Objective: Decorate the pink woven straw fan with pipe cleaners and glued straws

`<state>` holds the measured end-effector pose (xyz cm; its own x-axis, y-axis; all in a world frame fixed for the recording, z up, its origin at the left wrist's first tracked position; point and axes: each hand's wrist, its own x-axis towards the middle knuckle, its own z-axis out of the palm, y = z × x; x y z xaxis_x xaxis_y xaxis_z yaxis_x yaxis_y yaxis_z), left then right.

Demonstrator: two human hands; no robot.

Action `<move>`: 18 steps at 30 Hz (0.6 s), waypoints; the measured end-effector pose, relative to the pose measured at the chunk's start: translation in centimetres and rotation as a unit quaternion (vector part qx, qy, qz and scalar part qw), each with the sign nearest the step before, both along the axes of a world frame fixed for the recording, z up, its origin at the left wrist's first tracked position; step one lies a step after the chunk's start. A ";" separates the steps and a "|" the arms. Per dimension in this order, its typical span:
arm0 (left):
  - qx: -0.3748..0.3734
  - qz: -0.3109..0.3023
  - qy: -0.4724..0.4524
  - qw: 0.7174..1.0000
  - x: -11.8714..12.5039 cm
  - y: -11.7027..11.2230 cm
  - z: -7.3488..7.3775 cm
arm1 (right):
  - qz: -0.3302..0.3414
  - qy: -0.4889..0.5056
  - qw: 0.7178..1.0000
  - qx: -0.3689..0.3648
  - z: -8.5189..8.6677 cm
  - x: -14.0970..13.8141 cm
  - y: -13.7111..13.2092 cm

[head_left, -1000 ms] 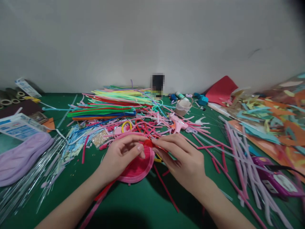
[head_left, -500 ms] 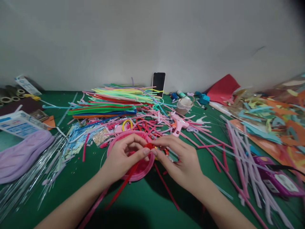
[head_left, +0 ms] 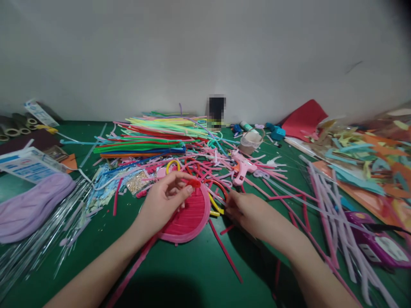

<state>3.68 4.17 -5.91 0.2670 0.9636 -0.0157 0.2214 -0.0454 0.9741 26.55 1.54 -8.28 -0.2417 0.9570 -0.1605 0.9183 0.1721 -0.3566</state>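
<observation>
My left hand (head_left: 167,196) pinches a small folded or rolled red pipe cleaner piece (head_left: 193,183) between thumb and index finger. It hovers above a round pink disc (head_left: 189,222) with a raised rim, whose inside is lined with deep pink strands. My right hand (head_left: 239,209) is lower, just right of the disc, with its fingers curled. Those fingers are at a red curved handle (head_left: 220,186) and beside a tool with yellow handles (head_left: 215,206); what lies within the grip is hidden. Behind that hand lies a pink glue gun (head_left: 242,167).
Bundles of coloured pipe cleaners (head_left: 150,141) lie at the back. A small pale basket (head_left: 252,141) stands right of them. Lilac stems (head_left: 330,214) and a purple device (head_left: 375,241) are at right, silver sticks (head_left: 41,226) and purple foam pieces (head_left: 35,205) at left.
My right hand has let go of the red pipe cleaner and moved right and down to the handled tools. My left hand keeps the piece and has shifted slightly up.
</observation>
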 end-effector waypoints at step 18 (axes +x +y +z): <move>0.143 0.099 0.058 0.983 -1.5 1.5 -1.0 | -0.011 0.195 0.968 0.158 3.9 -1.1 -1.3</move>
